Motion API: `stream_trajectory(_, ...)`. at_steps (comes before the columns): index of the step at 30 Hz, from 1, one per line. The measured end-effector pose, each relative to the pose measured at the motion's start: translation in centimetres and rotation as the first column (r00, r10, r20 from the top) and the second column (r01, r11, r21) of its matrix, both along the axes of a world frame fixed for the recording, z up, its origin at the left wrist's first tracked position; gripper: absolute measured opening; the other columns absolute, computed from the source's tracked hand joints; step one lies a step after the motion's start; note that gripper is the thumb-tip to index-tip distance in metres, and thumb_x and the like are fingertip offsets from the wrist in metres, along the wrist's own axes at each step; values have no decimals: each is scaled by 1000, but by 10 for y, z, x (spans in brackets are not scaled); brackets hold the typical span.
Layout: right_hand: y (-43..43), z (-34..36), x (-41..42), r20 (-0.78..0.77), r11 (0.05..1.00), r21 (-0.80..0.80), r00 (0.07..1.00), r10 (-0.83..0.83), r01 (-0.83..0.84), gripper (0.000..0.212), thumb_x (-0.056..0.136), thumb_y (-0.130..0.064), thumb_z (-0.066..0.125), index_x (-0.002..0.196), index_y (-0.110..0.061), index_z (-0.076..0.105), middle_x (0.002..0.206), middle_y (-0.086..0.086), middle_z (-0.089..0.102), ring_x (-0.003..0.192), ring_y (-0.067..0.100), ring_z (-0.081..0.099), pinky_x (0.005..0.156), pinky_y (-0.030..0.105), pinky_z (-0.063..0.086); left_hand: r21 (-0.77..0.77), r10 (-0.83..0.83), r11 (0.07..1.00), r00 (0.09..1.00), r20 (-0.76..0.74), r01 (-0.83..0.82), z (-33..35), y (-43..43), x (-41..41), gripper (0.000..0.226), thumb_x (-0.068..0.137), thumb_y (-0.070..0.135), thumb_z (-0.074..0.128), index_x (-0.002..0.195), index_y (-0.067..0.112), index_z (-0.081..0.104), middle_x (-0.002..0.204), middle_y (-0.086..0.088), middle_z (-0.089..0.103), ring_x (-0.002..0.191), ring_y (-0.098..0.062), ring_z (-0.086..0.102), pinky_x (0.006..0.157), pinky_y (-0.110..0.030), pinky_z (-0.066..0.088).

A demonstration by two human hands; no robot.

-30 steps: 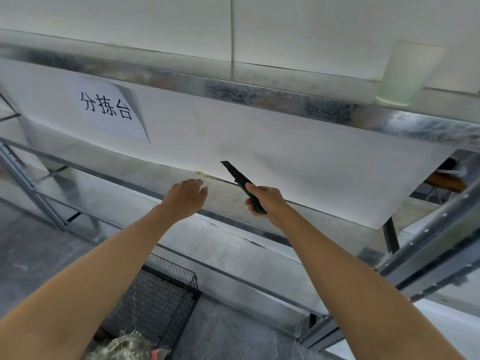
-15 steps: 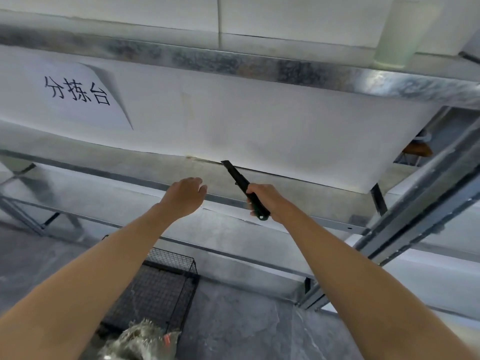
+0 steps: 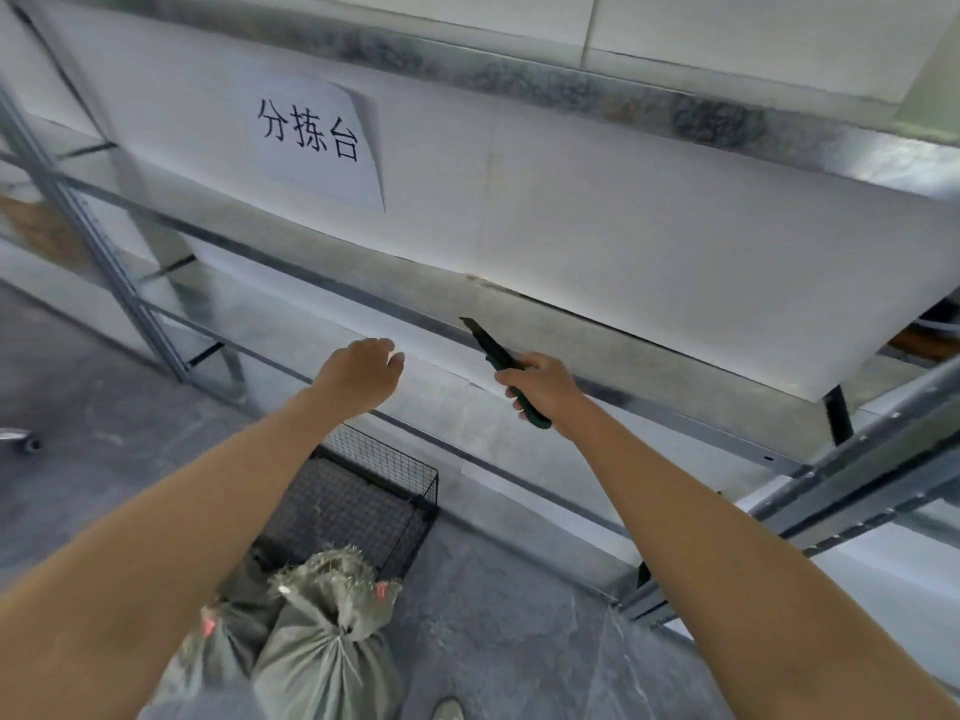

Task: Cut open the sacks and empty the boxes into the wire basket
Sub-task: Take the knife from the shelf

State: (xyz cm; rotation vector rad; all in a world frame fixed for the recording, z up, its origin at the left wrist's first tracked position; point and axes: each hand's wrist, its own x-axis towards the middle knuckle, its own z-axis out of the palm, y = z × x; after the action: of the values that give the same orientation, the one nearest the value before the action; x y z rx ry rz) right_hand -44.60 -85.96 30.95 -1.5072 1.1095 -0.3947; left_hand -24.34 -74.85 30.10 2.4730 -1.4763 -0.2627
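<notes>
My right hand (image 3: 545, 384) grips a green-handled utility knife (image 3: 498, 361) with its dark blade pointing up and left. My left hand (image 3: 361, 371) hovers beside it at the same height, holding nothing, fingers loosely curled. Both hands are in front of a metal shelf. Below them, on the floor, stands a black wire basket (image 3: 410, 491). Two tied grey-green woven sacks (image 3: 322, 641) lie against its near side, one with a frayed top and red marks. No boxes are visible.
A galvanised metal rack (image 3: 649, 407) with white panels fills the background, with a paper sign (image 3: 317, 142) in black characters on it. Rack uprights (image 3: 93, 236) stand at left; another rack frame (image 3: 857, 475) angles in at right. The floor (image 3: 493, 615) is grey concrete. A shoe tip (image 3: 448, 709) shows at the bottom.
The view has tilted down and swung left, so the sign sits nearer centre and the sacks and basket show more fully. Both hands keep their pose, the knife still held.
</notes>
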Motion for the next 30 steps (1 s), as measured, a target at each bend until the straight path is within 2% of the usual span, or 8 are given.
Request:
stream_trajectory(7,78,-13,38,-56,987,-92,991,125,-130,23,81,-23,68,92,-3,69,78,13,60,68,23,51,65,34,41,-7,164,986,986,-9,-164,-1,132,19,42,101,31,28,122,5,53,127,-15,57,110,-33,55,92,-40,44)
stream_trajectory(10,117,-15,65,-28,974,-96,979,204,-205,28,82,-21,67,96,2,69,80,13,60,72,24,53,68,34,41,-17,250,968,968,11,-250,1,198,29,34,100,29,29,100,8,56,113,-15,60,99,-32,56,84,-38,44)
stream_trajectory(12,146,-17,88,-16,962,-95,966,257,-258,20,83,-22,66,91,-3,68,82,14,61,74,24,55,69,33,42,-6,324,946,946,1,-324,0,245,36,29,98,28,31,86,10,51,102,-14,60,92,-32,56,77,-37,42)
stream_trajectory(20,280,-19,159,-61,825,-193,846,530,-531,19,90,-20,57,84,-3,62,70,12,50,65,22,46,61,30,33,32,605,795,795,37,-606,2,417,61,30,97,27,34,79,7,47,100,-19,60,92,-36,55,75,-38,40)
stream_trajectory(23,321,-20,176,-99,772,-211,799,593,-599,24,91,-23,56,74,-7,50,63,6,45,58,21,42,53,29,29,31,662,748,748,41,-663,3,462,66,30,97,28,33,78,8,46,98,-18,59,92,-38,55,76,-39,41)
stream_trajectory(26,355,-22,190,-93,766,-212,793,602,-607,23,90,-24,58,89,-1,61,69,5,50,63,21,46,55,29,32,22,672,739,739,45,-673,1,501,76,32,97,28,33,70,12,41,90,-15,56,85,-35,53,69,-37,37)
stream_trajectory(28,376,-21,201,-90,771,-221,800,593,-597,29,90,-23,59,100,4,62,74,7,53,67,21,48,56,29,34,16,669,741,741,58,-671,0,522,87,33,97,28,33,68,14,39,89,-14,55,84,-35,52,68,-36,36)
stream_trajectory(30,396,-20,211,-97,777,-228,808,581,-587,28,89,-23,60,101,2,62,73,6,55,67,20,50,60,29,37,2,665,746,744,62,-666,-1,541,101,32,97,28,33,71,12,42,88,-13,53,85,-35,53,69,-36,36)
